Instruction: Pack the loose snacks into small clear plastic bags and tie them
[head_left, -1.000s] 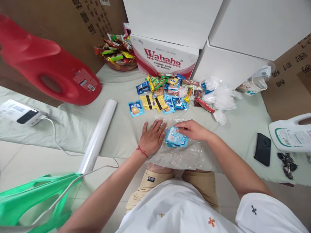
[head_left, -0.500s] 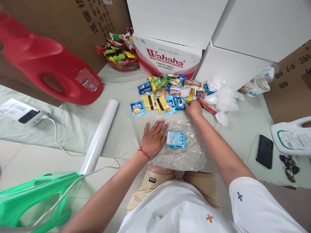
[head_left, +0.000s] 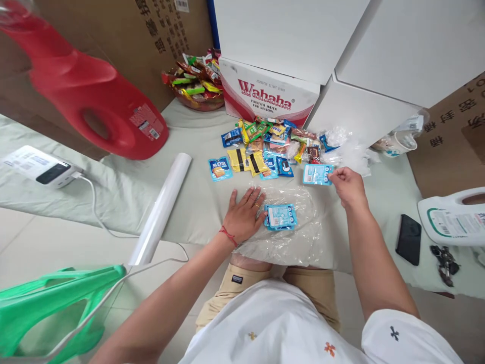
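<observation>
My right hand [head_left: 347, 186] pinches a light blue snack packet [head_left: 317, 174] by its right end, just in front of the snack pile. Flat on the left edge of a clear plastic sheet [head_left: 308, 237] rests my left hand [head_left: 244, 215], fingers spread. Its thumb lies beside a small stack of blue snack packets [head_left: 280, 216] on the sheet. Beyond the hands is a pile of mixed snack packets [head_left: 278, 132], with yellow packets [head_left: 258, 164] and another blue packet [head_left: 220, 168] at its front left.
A white roll [head_left: 162, 207] and a red detergent bottle [head_left: 102, 108] are on the left. A snack bowl [head_left: 199, 102] and a Wahaha box [head_left: 269, 93] stand behind. Crumpled clear plastic [head_left: 350, 154], a phone [head_left: 409, 239], keys [head_left: 445, 265] and a white bottle [head_left: 450, 217] are on the right.
My right hand has drawn back from the pile to the right, now holding a blue snack packet. My left hand stays pressed on the plastic sheet. The view has shifted slightly.
</observation>
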Action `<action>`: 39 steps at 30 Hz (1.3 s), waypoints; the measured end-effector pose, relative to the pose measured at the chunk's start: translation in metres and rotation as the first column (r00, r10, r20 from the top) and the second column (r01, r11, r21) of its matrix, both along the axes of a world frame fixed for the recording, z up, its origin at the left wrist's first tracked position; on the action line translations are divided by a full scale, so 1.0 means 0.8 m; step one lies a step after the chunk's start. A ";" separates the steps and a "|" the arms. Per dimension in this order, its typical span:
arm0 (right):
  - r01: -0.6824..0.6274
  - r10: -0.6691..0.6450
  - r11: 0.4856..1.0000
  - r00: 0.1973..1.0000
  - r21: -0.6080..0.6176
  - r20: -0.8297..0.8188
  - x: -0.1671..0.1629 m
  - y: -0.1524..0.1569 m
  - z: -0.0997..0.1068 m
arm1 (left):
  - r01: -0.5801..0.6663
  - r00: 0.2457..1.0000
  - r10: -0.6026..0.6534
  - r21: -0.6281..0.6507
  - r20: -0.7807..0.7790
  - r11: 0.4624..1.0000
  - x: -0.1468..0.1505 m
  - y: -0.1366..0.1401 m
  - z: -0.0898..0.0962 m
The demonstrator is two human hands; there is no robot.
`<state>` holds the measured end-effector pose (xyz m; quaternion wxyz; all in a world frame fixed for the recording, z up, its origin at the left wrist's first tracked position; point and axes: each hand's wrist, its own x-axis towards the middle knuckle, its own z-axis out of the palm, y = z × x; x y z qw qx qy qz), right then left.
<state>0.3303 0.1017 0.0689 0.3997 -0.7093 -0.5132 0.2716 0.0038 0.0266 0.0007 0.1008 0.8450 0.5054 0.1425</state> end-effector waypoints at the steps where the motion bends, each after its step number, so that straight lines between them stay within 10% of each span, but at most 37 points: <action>1: -0.028 0.023 0.999 0.993 -0.041 -0.118 -0.007 -0.018 0.004 | -0.001 1.000 0.001 -0.004 0.004 1.000 0.000 0.000 0.001; 6: -0.245 0.163 0.952 0.913 -0.184 -0.375 -0.084 -0.090 -0.012 | -0.013 0.999 0.014 -0.032 0.041 0.999 0.000 0.002 0.004; 12: -0.242 0.265 0.951 0.959 -0.193 0.102 -0.102 -0.115 -0.030 | -0.059 0.981 0.066 -0.046 0.182 0.997 -0.015 0.008 0.003; 23: -0.405 0.432 0.899 0.753 -0.167 0.497 -0.094 0.010 -0.002 | -0.492 0.802 0.375 0.159 0.464 0.856 -0.034 0.037 0.033; 33: -0.514 0.671 0.721 0.351 -0.465 0.654 -0.199 0.122 -0.004 | -0.115 0.989 0.117 -0.025 0.095 0.993 0.010 0.080 0.033; 39: -0.410 0.565 0.824 0.527 -0.392 0.635 -0.145 0.103 0.026 | 0.031 0.999 -0.032 -0.068 -0.014 0.997 0.027 0.091 0.031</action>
